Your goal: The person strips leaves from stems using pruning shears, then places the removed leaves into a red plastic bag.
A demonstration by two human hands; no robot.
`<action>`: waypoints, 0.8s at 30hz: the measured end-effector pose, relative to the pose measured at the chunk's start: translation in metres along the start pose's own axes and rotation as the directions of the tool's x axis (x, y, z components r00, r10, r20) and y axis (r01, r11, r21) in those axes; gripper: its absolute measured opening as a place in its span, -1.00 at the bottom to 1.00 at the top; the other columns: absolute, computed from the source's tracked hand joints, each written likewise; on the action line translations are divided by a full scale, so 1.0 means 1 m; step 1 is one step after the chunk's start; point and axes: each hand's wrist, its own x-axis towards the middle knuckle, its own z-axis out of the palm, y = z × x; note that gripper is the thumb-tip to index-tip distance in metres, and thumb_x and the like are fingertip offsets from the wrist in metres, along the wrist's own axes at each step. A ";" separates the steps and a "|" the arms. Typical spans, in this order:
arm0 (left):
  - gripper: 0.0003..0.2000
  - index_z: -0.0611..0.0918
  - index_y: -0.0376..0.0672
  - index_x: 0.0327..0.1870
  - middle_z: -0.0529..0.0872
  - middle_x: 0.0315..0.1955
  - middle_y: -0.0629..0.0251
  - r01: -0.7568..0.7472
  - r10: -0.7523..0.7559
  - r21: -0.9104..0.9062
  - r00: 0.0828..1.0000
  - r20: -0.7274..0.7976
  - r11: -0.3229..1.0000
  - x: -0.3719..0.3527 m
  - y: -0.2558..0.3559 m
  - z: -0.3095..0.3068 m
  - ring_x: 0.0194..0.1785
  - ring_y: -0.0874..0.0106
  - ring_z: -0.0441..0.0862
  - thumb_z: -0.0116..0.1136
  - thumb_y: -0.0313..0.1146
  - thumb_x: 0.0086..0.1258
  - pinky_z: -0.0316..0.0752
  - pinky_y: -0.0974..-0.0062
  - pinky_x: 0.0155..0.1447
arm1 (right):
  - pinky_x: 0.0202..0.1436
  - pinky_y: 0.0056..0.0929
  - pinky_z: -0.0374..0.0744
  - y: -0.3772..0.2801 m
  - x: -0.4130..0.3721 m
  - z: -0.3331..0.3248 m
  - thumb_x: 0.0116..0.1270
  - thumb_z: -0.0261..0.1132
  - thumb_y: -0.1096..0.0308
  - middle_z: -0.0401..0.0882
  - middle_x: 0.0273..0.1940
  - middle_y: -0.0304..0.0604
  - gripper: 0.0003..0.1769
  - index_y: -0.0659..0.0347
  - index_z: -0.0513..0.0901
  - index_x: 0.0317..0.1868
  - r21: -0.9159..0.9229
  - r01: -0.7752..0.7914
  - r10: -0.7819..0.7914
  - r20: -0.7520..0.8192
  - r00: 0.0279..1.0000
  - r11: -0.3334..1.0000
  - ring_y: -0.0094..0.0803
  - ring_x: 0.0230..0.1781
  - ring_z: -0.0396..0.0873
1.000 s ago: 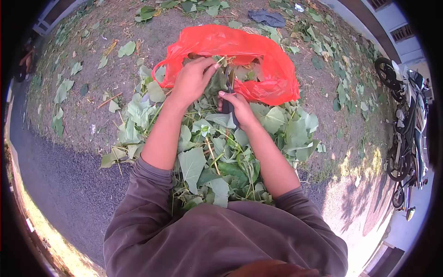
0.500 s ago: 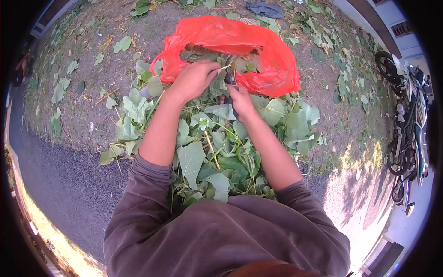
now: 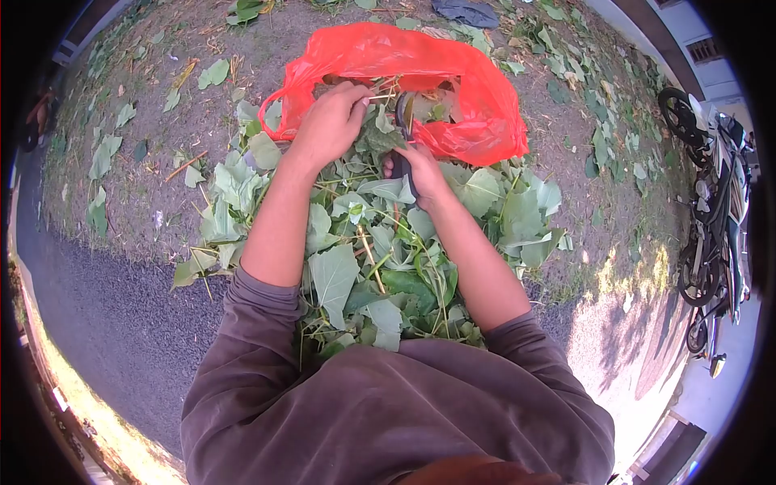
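My left hand [image 3: 330, 125] is closed on thin pale leaf stalks [image 3: 386, 90] at the near left side of the bag opening. My right hand [image 3: 422, 171] grips dark-handled pruning shears [image 3: 402, 109], their blades pointing away from me and standing just right of the stalks. A crumpled green leaf [image 3: 378, 133] hangs between the two hands. Beyond them lies a red plastic bag [image 3: 388, 48], its mouth toward me, with cut leaves and stalks inside. Below my forearms spreads a heap of leafy green stems [image 3: 335, 283].
Loose leaves [image 3: 105, 158] are scattered over the bare soil. A dark plastic piece [image 3: 465, 13] lies beyond the bag. Grey asphalt [image 3: 121, 315] borders the soil on the near left. Parked motorcycles [image 3: 711, 210] stand along the right side.
My left hand has shifted slightly up and left, over the bag's edge, with the stalks. The shears have turned a little, and more of their curved blade shows.
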 end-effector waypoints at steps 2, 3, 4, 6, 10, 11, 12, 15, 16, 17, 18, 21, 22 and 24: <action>-0.77 0.77 -0.25 0.09 0.78 -0.13 0.09 -0.040 0.040 -0.003 0.999 -0.035 0.999 -0.001 0.001 0.001 -0.11 0.08 0.73 0.23 -0.33 0.60 0.58 0.17 0.05 | -0.22 -0.41 0.61 -0.001 -0.002 0.003 0.58 0.31 0.27 0.62 -0.35 -0.23 -0.81 0.23 0.58 -0.11 -0.030 -0.002 0.003 0.012 1.000 1.000 -0.41 -0.35 0.63; -0.77 0.78 -0.24 0.11 0.78 -0.15 0.09 0.024 -0.024 -0.019 0.999 0.023 1.000 -0.001 0.007 -0.004 -0.13 0.12 0.73 0.25 -0.36 0.58 0.59 0.20 0.03 | -0.22 -0.41 0.61 -0.003 -0.004 0.005 0.58 0.31 0.27 0.62 -0.35 -0.23 -0.81 0.23 0.58 -0.11 -0.031 -0.003 0.003 0.011 1.000 1.000 -0.41 -0.35 0.63; -0.76 0.80 -0.22 0.13 0.79 -0.16 0.09 0.088 -0.085 -0.032 0.993 0.084 0.996 0.000 0.011 -0.006 -0.15 0.15 0.74 0.27 -0.38 0.56 0.60 0.22 0.01 | -0.21 -0.40 0.61 -0.004 -0.007 0.009 0.55 0.33 0.29 0.62 -0.34 -0.23 -0.82 0.24 0.58 -0.10 -0.095 0.004 -0.008 -0.037 0.999 0.995 -0.41 -0.34 0.64; -0.76 0.81 -0.20 0.13 0.79 -0.18 0.09 0.080 -0.074 -0.047 0.989 0.125 0.996 -0.001 0.011 -0.003 -0.17 0.17 0.74 0.30 -0.41 0.54 0.60 0.23 -0.01 | -0.20 -0.40 0.61 -0.003 -0.009 0.010 0.52 0.34 0.30 0.63 -0.34 -0.22 -0.82 0.24 0.58 -0.10 -0.156 0.010 -0.024 -0.088 0.996 0.988 -0.41 -0.34 0.64; -0.76 0.83 -0.19 0.12 0.79 -0.21 0.10 0.047 -0.043 -0.020 0.987 0.154 0.999 -0.002 0.016 0.000 -0.23 0.18 0.74 0.35 -0.44 0.49 0.61 0.24 -0.05 | -0.20 -0.39 0.59 0.000 -0.004 0.006 0.43 0.38 0.34 0.64 -0.33 -0.22 -0.83 0.25 0.61 -0.13 -0.229 0.025 -0.035 -0.041 0.999 0.973 -0.42 -0.34 0.63; -0.76 0.83 -0.19 0.12 0.79 -0.21 0.10 0.046 -0.042 -0.021 0.987 0.156 0.999 -0.002 0.016 0.001 -0.23 0.18 0.74 0.35 -0.44 0.49 0.61 0.24 -0.05 | -0.21 -0.39 0.58 0.001 -0.003 0.004 0.40 0.39 0.35 0.65 -0.34 -0.23 -0.85 0.25 0.63 -0.17 -0.221 0.017 -0.026 -0.038 0.999 0.975 -0.43 -0.35 0.63; -0.76 0.83 -0.19 0.12 0.78 -0.21 0.09 0.055 -0.051 -0.021 0.986 0.156 0.998 -0.002 0.017 0.001 -0.22 0.18 0.74 0.35 -0.44 0.49 0.61 0.24 -0.04 | -0.21 -0.39 0.58 -0.001 -0.004 0.006 0.40 0.39 0.35 0.65 -0.34 -0.23 -0.85 0.25 0.63 -0.17 -0.220 0.016 -0.026 -0.041 0.999 0.975 -0.43 -0.35 0.63; -0.75 0.83 -0.20 0.13 0.78 -0.19 0.09 0.065 -0.057 -0.038 0.982 0.181 0.997 -0.002 0.019 0.000 -0.19 0.18 0.75 0.34 -0.45 0.50 0.61 0.25 -0.02 | -0.23 -0.40 0.55 -0.006 -0.007 0.011 0.35 0.42 0.41 0.65 -0.36 -0.26 -0.89 0.24 0.67 -0.27 -0.422 0.032 -0.062 -0.057 0.996 0.906 -0.45 -0.37 0.61; -0.75 0.82 -0.20 0.14 0.78 -0.17 0.08 0.062 -0.050 -0.054 0.978 0.202 0.997 -0.001 0.019 -0.001 -0.17 0.18 0.75 0.32 -0.45 0.50 0.61 0.25 -0.01 | -0.25 -0.39 0.53 -0.007 -0.008 0.014 0.34 0.42 0.44 0.65 -0.37 -0.28 -0.91 0.23 0.68 -0.30 -0.399 0.023 -0.060 -0.082 0.995 0.917 -0.46 -0.39 0.59; -0.75 0.82 -0.20 0.14 0.78 -0.17 0.08 0.065 -0.053 -0.054 0.978 0.201 0.996 -0.001 0.019 -0.002 -0.17 0.18 0.75 0.32 -0.45 0.50 0.61 0.25 -0.01 | -0.26 -0.39 0.51 -0.007 -0.008 0.016 0.32 0.42 0.47 0.65 -0.39 -0.29 -0.93 0.22 0.68 -0.33 -0.375 0.013 -0.057 -0.107 0.993 0.927 -0.47 -0.40 0.57; -0.75 0.81 -0.21 0.15 0.78 -0.16 0.08 0.086 -0.074 -0.051 0.977 0.200 0.995 -0.001 0.018 -0.003 -0.15 0.18 0.76 0.30 -0.45 0.51 0.61 0.26 0.00 | -0.26 -0.39 0.51 -0.005 -0.007 0.016 0.32 0.42 0.47 0.65 -0.39 -0.29 -0.93 0.22 0.68 -0.33 -0.376 0.010 -0.054 -0.106 0.993 0.927 -0.47 -0.40 0.57; -0.74 0.80 -0.20 0.16 0.79 -0.12 0.10 0.101 -0.089 -0.066 0.981 0.171 0.993 -0.001 0.008 -0.005 -0.11 0.18 0.76 0.26 -0.44 0.54 0.61 0.27 0.03 | -0.27 -0.39 0.50 0.004 -0.002 0.011 0.31 0.43 0.46 0.64 -0.39 -0.30 -0.93 0.21 0.68 -0.31 -0.345 0.053 -0.117 -0.168 0.979 0.937 -0.49 -0.39 0.57; -0.74 0.80 -0.20 0.17 0.80 -0.11 0.12 0.093 -0.081 -0.083 0.987 0.140 0.992 -0.001 0.004 -0.006 -0.09 0.18 0.77 0.24 -0.43 0.55 0.62 0.28 0.05 | -0.27 -0.40 0.52 0.006 0.001 0.005 0.32 0.43 0.46 0.64 -0.38 -0.30 -0.93 0.21 0.68 -0.30 -0.272 0.067 -0.111 -0.152 0.982 0.960 -0.49 -0.39 0.58; -0.75 0.80 -0.20 0.16 0.81 -0.09 0.13 0.055 -0.046 -0.085 0.994 0.102 0.995 0.001 0.000 -0.007 -0.06 0.19 0.77 0.23 -0.41 0.56 0.62 0.28 0.06 | -0.26 -0.40 0.53 0.005 0.002 0.001 0.33 0.44 0.45 0.64 -0.38 -0.29 -0.92 0.21 0.68 -0.28 -0.199 0.079 -0.107 -0.135 0.985 0.977 -0.48 -0.38 0.59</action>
